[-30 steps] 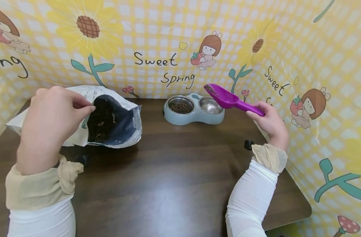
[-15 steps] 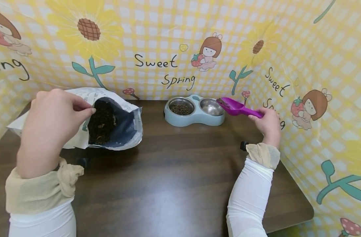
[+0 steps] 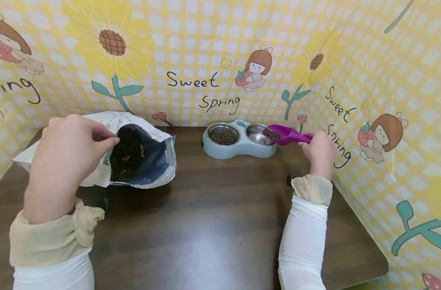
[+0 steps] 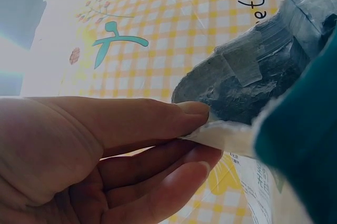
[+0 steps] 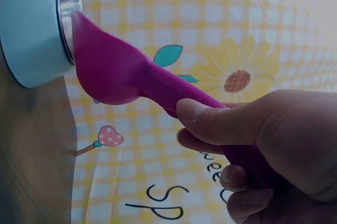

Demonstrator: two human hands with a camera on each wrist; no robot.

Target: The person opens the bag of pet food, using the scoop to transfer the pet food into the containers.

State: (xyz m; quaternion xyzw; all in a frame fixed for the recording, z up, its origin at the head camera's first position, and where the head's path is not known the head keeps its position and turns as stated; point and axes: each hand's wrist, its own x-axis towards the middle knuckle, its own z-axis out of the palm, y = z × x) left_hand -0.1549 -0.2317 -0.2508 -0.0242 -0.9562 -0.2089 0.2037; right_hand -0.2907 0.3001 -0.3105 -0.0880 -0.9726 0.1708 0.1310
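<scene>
Right fingers (image 5: 210, 116) wrapped round the handle of a purple scoop (image 3: 286, 135), thumb laid along the top, the rest curled beneath: a firm grasp by the right hand (image 3: 317, 152), seemingly to keep the blade level. Scoop loaded with brown kibble (image 3: 271, 133), its front lip resting at or just over the rim of the right bowl (image 3: 256, 134) of a pale blue double feeder (image 3: 239, 140); from the right wrist view, lip touching the steel rim, blade not yet tipped. Right bowl bare steel as far as visible; left bowl (image 3: 222, 137) already holding kibble. Feeder set at the back of a dark wooden table (image 3: 206, 217), close against the patterned backdrop (image 3: 206, 48), within easy reach of the right arm.

Left fingers (image 4: 174, 119) pinching the white upper edge of a food bag (image 3: 141, 157), thumb on one side and fingertips on the other, the paper flat between them. Left hand (image 3: 70, 155) lifting that edge, probably so that the mouth stays agape and the bag does not slump. Bag lying on its side at the left of the table, mouth turned toward the middle, dark lining and a heap of kibble showing inside. Bag and feeder well apart, bare tabletop between. Cream cuffs over white sleeves (image 3: 303, 237) on both forearms.
</scene>
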